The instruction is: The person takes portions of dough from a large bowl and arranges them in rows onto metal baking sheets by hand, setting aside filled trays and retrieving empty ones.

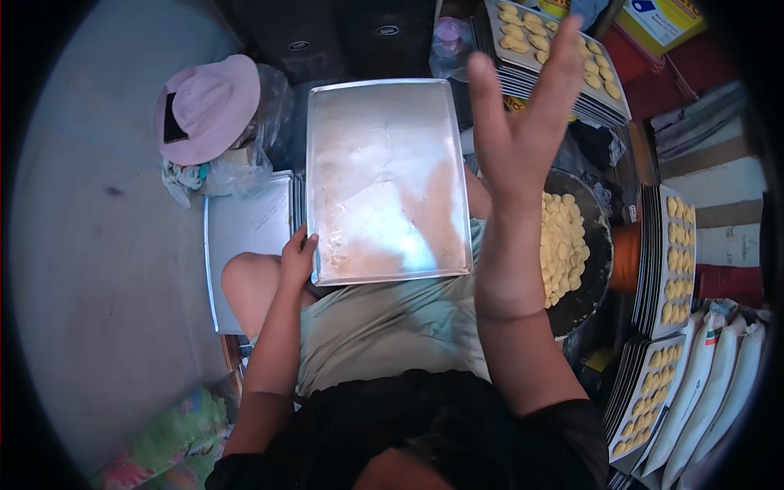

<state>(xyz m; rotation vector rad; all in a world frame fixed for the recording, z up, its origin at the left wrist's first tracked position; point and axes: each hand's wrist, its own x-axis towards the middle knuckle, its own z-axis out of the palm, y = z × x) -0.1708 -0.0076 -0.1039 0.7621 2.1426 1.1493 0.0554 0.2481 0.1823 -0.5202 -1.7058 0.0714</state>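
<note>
A bare metal baking tray (pixel 384 163) rests across my lap, its long sides running away from me. My left hand (pixel 300 255) grips the tray's left edge near the front corner, the thumb on the rim and the other fingers mostly hidden beneath. Raised to the right of the tray is my right hand (pixel 524 135), fingers stretched out and spread, holding nothing. Below and beyond that forearm stands a wide dark pan (pixel 606 245) filled with pale yellow dough pieces (pixel 563 245), partly hidden by the arm.
Stacked trays of shaped dough stand at the back right (pixel 523 61), right (pixel 682 261) and lower right (pixel 649 392). More metal trays (pixel 245 229) lie at my left, near a pink hat (pixel 208 106) on plastic bags. White sacks (pixel 710 392) lean at the far right.
</note>
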